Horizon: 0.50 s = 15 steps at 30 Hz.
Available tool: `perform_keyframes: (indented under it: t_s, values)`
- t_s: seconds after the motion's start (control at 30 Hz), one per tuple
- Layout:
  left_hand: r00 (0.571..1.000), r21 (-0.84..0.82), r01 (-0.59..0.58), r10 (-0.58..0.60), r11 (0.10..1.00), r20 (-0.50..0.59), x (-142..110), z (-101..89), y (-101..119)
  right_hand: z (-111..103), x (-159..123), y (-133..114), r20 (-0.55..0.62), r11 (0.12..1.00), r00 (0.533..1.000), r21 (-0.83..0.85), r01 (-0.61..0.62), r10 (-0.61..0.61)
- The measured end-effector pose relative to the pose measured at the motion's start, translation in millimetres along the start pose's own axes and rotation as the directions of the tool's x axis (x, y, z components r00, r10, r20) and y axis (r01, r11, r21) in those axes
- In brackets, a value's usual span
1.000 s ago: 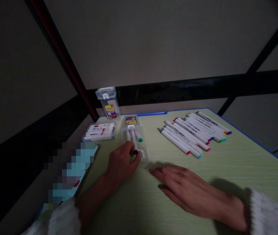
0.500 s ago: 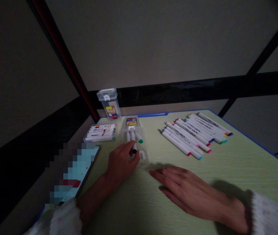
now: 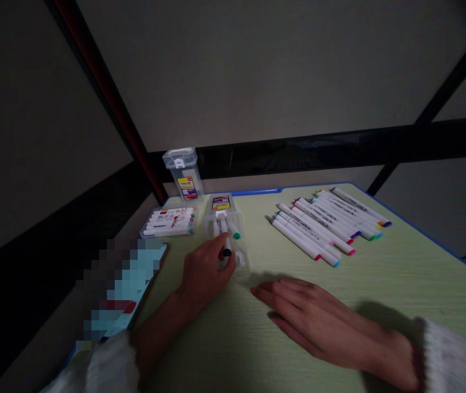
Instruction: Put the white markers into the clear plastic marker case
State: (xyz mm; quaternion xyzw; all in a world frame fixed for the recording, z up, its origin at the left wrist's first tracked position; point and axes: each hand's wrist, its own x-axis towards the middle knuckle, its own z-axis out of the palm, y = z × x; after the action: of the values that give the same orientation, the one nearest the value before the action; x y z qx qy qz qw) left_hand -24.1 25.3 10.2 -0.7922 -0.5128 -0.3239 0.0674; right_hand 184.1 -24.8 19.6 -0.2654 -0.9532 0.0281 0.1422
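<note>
My left hand (image 3: 207, 272) pinches a white marker (image 3: 225, 241) by its black-capped end. The marker's far end lies inside a clear plastic case (image 3: 221, 215), which rests on its side with its lid open toward me. A green-capped marker (image 3: 235, 230) sticks out of the same case, to the right of the held one. My right hand (image 3: 312, 316) lies flat on the table with its fingers stretched out, holding nothing. Beyond it several white markers (image 3: 314, 224) with coloured ends lie side by side in a slanted row.
A closed clear case (image 3: 182, 173) stands upright at the back left. In front of it lies a flat box of markers (image 3: 169, 221). A light-blue, partly pixelated flat item (image 3: 142, 278) is at the left edge. The table (image 3: 224, 349) has a blue rim and meets a wall.
Nearly everything holds still. My left hand and the black-capped marker have shifted very slightly to the right, along with a slight shift of the view.
</note>
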Motion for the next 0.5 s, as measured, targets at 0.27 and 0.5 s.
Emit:
perform_keyframes:
  t_s: [0.27, 0.5]
  values:
    - [0.998, -0.046, 0.067, -0.066, 0.997, 0.025, -1.2, 1.5, -0.6, -1.9, 0.7, -0.3, -0.005, 1.000, 1.000, -0.009, 0.011, -0.011]
    - [0.998, -0.116, 0.064, -0.065, 0.991, -0.001, -3.1, 4.8, -3.3, -1.1, -0.6, -0.5, 0.003, 1.000, 1.000, -0.002, 0.013, -0.013]
